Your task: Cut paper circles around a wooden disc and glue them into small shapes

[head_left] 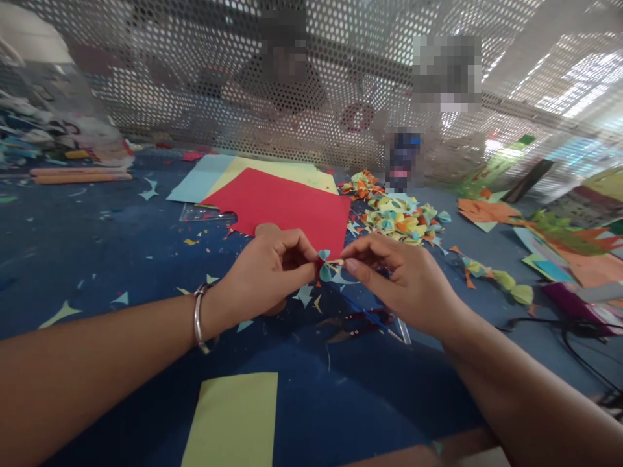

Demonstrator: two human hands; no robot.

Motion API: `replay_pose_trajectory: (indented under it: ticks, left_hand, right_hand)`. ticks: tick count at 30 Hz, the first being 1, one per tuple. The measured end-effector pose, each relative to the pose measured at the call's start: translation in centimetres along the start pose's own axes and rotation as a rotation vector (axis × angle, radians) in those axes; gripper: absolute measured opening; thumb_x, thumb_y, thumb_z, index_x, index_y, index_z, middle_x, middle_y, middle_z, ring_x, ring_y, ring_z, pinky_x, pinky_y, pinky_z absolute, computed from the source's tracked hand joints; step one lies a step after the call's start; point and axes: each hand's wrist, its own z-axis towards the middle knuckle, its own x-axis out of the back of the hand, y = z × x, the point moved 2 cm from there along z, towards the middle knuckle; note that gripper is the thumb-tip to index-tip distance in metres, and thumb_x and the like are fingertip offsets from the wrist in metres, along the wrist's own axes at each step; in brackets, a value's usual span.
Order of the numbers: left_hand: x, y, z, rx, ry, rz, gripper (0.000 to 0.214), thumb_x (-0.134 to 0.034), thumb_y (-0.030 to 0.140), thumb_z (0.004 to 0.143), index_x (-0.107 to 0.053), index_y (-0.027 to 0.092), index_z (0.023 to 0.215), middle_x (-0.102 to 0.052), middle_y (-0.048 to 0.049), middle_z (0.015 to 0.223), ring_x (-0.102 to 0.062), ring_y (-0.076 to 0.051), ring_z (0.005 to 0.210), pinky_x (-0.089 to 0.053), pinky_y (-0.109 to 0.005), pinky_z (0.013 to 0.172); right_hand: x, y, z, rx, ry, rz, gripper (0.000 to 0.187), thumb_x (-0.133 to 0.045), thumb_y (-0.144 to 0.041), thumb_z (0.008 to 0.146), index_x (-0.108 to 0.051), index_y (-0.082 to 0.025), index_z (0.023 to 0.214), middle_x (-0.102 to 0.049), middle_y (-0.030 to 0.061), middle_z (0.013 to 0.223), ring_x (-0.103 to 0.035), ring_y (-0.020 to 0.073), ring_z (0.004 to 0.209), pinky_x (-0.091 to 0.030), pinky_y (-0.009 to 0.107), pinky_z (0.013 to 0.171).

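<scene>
Between my two hands, over the near edge of a red paper sheet (287, 201), is a small folded light-blue paper piece (325, 267), shaped like a bow. My left hand (257, 269), with a silver bangle at the wrist, pinches its left side between thumb and forefinger. Facing it, my right hand (409, 275) pinches the end of a thin pale-yellow strip (335, 263) that meets the blue piece. Whether the two are joined I cannot tell. Below the hands lie dark-handled snips (360, 322) and a thin blue stick (372, 316), partly hidden.
Blue and yellow sheets (195, 178) lie beneath the red one. A heap of folded paper pieces (399, 217) is behind my right hand. A yellow-green sheet (233, 421) lies near me. Back left stands a bottle (80, 104); a perforated metal panel (204, 78) closes the far side.
</scene>
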Motion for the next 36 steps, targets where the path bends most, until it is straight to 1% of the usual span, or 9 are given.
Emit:
replay_pose_trajectory:
  ticks: [5,9,16,19,23,27,31,34,36]
  left_hand:
    - [0.4,0.5,-0.2,-0.075,0.102,0.181,0.011,-0.069,0.027,0.081,-0.062,0.019,0.079,-0.067,-0.0026,0.079,-0.064,-0.015,0.071,-0.052,-0.027,0.064]
    - [0.4,1.0,-0.4,-0.137,0.105,0.245,0.01,-0.067,0.026,0.083,-0.061,0.02,0.078,-0.07,-0.0044,0.087,-0.065,-0.016,0.077,-0.052,-0.028,0.067]
    - [-0.1,1.5,-0.9,-0.171,0.119,0.285,0.009,-0.065,0.021,0.082,-0.059,0.02,0.076,-0.066,-0.0021,0.084,-0.061,-0.013,0.073,-0.05,-0.025,0.064]
    - [-0.2,1.6,-1.0,-0.18,0.122,0.294,0.01,-0.065,0.02,0.082,-0.059,0.019,0.074,-0.065,-0.001,0.08,-0.059,-0.012,0.069,-0.048,-0.024,0.061]
    - [-0.3,1.6,-1.2,-0.171,0.118,0.3,0.011,-0.066,0.023,0.082,-0.059,0.019,0.074,-0.064,-0.0007,0.079,-0.059,-0.012,0.07,-0.047,-0.023,0.06]
    - [-0.2,1.4,-1.1,-0.127,0.102,0.164,0.015,-0.064,0.026,0.085,-0.053,0.02,0.077,-0.065,-0.0011,0.083,-0.061,-0.013,0.068,-0.048,-0.025,0.058]
    - [0.2,0.8,-0.4,-0.056,0.132,0.026,0.018,-0.064,0.026,0.085,-0.048,0.021,0.079,-0.066,-0.0004,0.083,-0.064,-0.013,0.065,-0.052,-0.027,0.06]
    - [0.4,0.2,-0.1,-0.03,0.138,0.036,0.017,-0.065,0.027,0.084,-0.05,0.021,0.081,-0.065,0.0,0.08,-0.066,-0.014,0.067,-0.054,-0.027,0.061]
    - [0.4,0.0,0.0,-0.021,0.128,0.055,0.018,-0.065,0.03,0.085,-0.05,0.021,0.081,-0.064,-0.0003,0.078,-0.067,-0.015,0.068,-0.054,-0.027,0.059]
  right_hand:
    - [-0.3,-0.1,-0.1,-0.029,-0.044,0.036,0.012,-0.061,-0.025,0.093,-0.069,-0.019,0.099,-0.071,-0.001,0.083,-0.061,0.0099,0.07,-0.046,0.021,0.063]
    - [-0.6,-0.5,-0.1,-0.075,-0.092,0.063,0.015,-0.064,-0.031,0.092,-0.07,-0.018,0.097,-0.071,-0.0002,0.084,-0.06,0.0101,0.07,-0.045,0.021,0.061]
    - [-1.2,-0.5,-0.2,-0.037,-0.066,0.006,0.015,-0.063,-0.029,0.092,-0.068,-0.017,0.083,-0.063,-0.0023,0.07,-0.05,0.0089,0.06,-0.038,0.022,0.055]
    - [-1.3,-0.4,-0.3,-0.023,-0.046,-0.014,0.014,-0.063,-0.026,0.091,-0.07,-0.017,0.084,-0.065,-0.0018,0.072,-0.052,0.0097,0.062,-0.039,0.022,0.056]
    - [-1.1,-0.3,-0.3,0.005,-0.013,-0.036,0.012,-0.062,-0.022,0.09,-0.07,-0.017,0.082,-0.066,-0.0019,0.071,-0.053,0.0097,0.063,-0.039,0.022,0.058]
    - [-0.7,-0.2,-0.3,0.018,0.034,-0.081,0.013,-0.061,-0.02,0.088,-0.067,-0.017,0.078,-0.06,-0.0037,0.064,-0.048,0.008,0.057,-0.037,0.021,0.055]
    - [0.1,0.3,-0.3,0.002,0.074,-0.095,0.015,-0.061,-0.025,0.088,-0.067,-0.017,0.078,-0.062,-0.0021,0.066,-0.051,0.0095,0.059,-0.038,0.023,0.055]
    - [1.5,1.6,0.2,-0.035,0.147,-0.179,0.018,-0.061,-0.031,0.086,-0.067,-0.017,0.076,-0.062,-0.0008,0.064,-0.051,0.0108,0.058,-0.039,0.025,0.056]
    - [2.9,3.4,0.8,-0.083,0.214,-0.248,0.02,-0.062,-0.034,0.085,-0.068,-0.018,0.075,-0.064,0.0002,0.063,-0.051,0.011,0.054,-0.038,0.025,0.054]
